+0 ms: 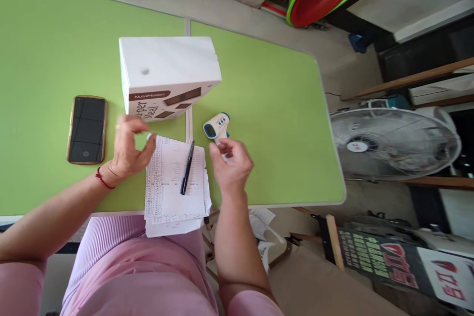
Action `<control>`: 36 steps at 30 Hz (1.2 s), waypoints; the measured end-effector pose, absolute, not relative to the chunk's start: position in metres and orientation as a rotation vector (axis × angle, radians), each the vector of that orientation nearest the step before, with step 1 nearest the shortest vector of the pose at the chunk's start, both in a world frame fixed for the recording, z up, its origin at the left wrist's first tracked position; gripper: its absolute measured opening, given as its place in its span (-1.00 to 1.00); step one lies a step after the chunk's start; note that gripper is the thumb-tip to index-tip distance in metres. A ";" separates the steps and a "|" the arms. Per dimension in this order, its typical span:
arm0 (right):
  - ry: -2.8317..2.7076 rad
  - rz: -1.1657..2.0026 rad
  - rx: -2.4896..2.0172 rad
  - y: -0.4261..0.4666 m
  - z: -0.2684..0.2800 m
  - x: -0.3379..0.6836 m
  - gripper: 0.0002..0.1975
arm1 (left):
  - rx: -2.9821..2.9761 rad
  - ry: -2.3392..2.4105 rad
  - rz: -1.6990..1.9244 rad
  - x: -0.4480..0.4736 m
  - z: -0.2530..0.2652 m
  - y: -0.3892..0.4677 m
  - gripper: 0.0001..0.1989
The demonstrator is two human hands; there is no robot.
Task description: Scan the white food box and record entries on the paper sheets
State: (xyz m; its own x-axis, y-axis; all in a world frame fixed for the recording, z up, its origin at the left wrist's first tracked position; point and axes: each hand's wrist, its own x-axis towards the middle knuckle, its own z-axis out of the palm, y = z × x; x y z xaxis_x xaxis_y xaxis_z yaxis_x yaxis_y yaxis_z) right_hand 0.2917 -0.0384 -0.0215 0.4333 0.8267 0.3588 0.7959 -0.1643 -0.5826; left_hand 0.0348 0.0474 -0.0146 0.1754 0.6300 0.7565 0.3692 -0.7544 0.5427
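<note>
Whether the thermometer (pixel 219 124) is grasped by the right hand (pixel 232 165) cannot be told. The left hand (pixel 129 150) is held empty.

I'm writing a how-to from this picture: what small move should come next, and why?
Probably firm the right hand around the white-and-blue thermometer: its fingers are at the handle end, though whether they grip it is unclear. The left hand appears to hold nothing.
</note>
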 end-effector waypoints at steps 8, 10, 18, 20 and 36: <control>-1.623 0.429 -1.927 -0.044 -0.014 0.259 -0.69 | 2.808 0.788 0.234 0.044 -0.004 0.024 -0.59; -1.566 0.398 -1.759 -0.041 -0.013 0.264 -0.71 | 2.749 0.862 -0.043 0.046 0.005 0.024 -0.51; -1.414 0.520 -1.247 -0.018 -0.001 0.266 -0.62 | 2.674 1.065 -0.129 0.052 0.017 0.028 -0.52; -1.380 0.601 -1.255 -0.013 0.002 0.260 -0.74 | 2.711 1.014 -0.105 0.052 0.015 0.029 -0.57; -1.314 0.485 -1.461 0.003 -0.029 0.222 -0.89 | 2.549 1.136 -0.250 0.056 0.026 0.025 -0.51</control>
